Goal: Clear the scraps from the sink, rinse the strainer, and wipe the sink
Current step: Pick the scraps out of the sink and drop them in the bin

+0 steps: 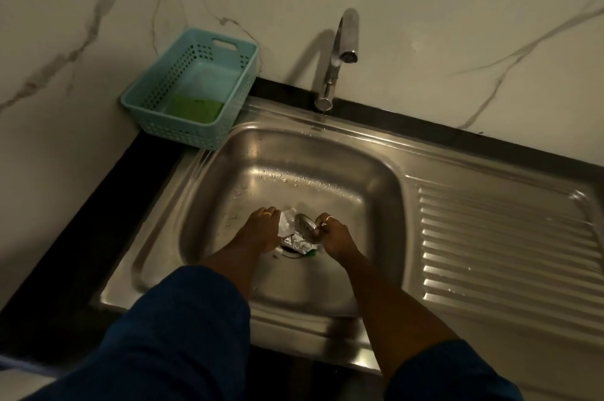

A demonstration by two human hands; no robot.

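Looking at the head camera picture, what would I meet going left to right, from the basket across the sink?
Teal basket → left hand → scraps → strainer → right hand → ribbed draining board.

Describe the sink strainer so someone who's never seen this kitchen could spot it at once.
Find the steel sink below the tap, then the drain in its floor. The strainer is the round metal disc the right hand grips just above it. The scraps beside it are crumpled paper and foil, while it is smooth and rigid.
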